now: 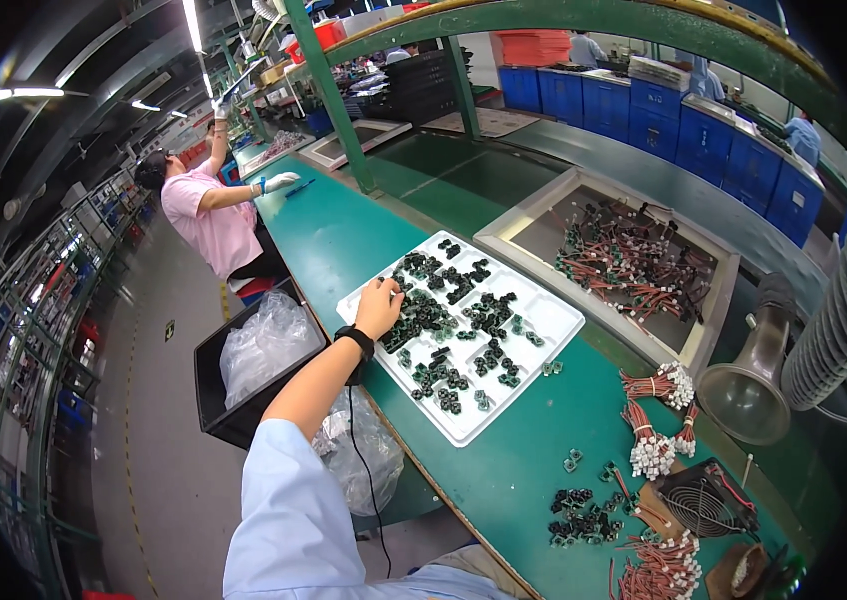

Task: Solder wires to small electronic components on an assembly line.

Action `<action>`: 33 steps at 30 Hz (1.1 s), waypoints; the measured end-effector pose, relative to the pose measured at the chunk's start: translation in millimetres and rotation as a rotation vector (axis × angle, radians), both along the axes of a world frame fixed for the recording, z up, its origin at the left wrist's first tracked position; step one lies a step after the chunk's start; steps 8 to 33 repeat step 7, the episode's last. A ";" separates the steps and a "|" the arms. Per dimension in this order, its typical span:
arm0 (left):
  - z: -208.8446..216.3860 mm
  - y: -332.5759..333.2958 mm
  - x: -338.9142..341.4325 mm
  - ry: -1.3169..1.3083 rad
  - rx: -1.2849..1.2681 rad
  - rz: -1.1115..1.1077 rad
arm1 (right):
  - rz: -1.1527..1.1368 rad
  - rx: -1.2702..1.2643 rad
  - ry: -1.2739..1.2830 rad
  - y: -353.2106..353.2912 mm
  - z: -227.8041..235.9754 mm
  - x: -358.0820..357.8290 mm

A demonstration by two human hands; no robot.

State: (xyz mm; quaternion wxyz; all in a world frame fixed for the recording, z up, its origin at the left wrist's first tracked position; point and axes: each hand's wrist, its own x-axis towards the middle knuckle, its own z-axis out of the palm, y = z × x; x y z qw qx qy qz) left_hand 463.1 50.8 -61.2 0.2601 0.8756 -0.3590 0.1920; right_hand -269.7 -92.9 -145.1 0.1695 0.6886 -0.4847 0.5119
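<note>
My left hand (379,308), with a black band (354,341) at the wrist, reaches over the left side of a white plastic tray (555,318). Its fingers are curled down close together at a pile of small black-and-green electronic parts (424,318); what lies between the fingertips is hidden. Several more clusters of such parts (489,314) are spread across the tray. The tray rests on the green tabletop (323,240), with a few greenish parts (552,368) lying just off its right edge. My right hand does not show.
At right are bundled red wires with white connectors (651,452), loose black parts (583,520), a small fan (705,497) and a funnel-shaped hood (744,400). A framed bin (633,260) holds wires. A black crate (233,350) with plastic bags stands left; a co-worker (211,215) sits beyond.
</note>
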 end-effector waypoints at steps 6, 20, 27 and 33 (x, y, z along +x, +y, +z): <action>10.5 5.0 -8.6 0.169 -0.084 -0.089 | -0.020 0.065 0.169 -27.4 -108.0 -126.2; 9.4 7.7 -10.8 0.228 -0.101 -0.101 | -0.021 0.074 0.196 -30.6 -118.4 -148.3; 9.4 7.7 -10.8 0.228 -0.101 -0.101 | -0.021 0.074 0.196 -30.6 -118.4 -148.3; 9.4 7.7 -10.8 0.228 -0.101 -0.101 | -0.021 0.074 0.196 -30.6 -118.4 -148.3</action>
